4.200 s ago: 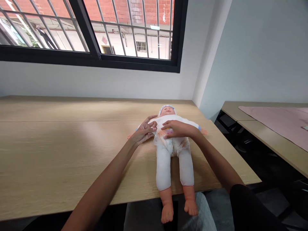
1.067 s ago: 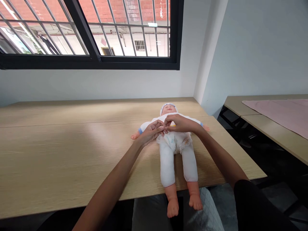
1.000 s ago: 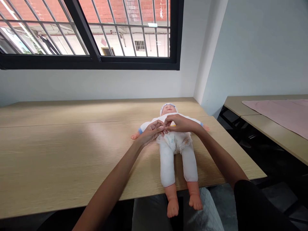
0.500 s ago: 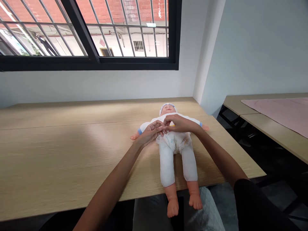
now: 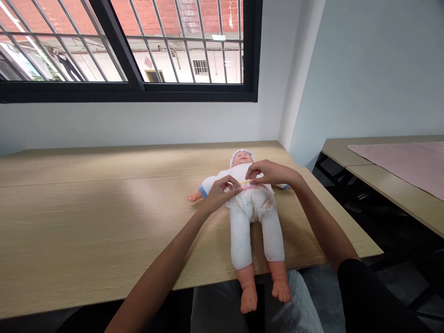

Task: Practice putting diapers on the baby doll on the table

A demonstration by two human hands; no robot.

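Note:
A baby doll [image 5: 241, 236] lies on its back on the wooden table, its feet past the front edge. It has a white body with blue cuffs and a white cap. Around its hips is a white diaper [image 5: 255, 201] with frilled sides and a yellow and pink waist strip. My left hand [image 5: 224, 192] is at the left part of the waistband, thumb and fingers closed near its edge; what they pinch is too small to make out. My right hand [image 5: 265, 173] lies over the right part of the waist, fingers bent together at the band, their hold unclear.
The wooden table [image 5: 104, 222] extends far to the left. At the right, past a gap, another table [image 5: 395, 180] bears a pink cloth [image 5: 405, 162]. A barred window [image 5: 194, 91] is in the wall behind.
My hands have moved apart from the middle of the doll's waist, my right hand to the right and slightly up. The coloured waist strip now shows between them.

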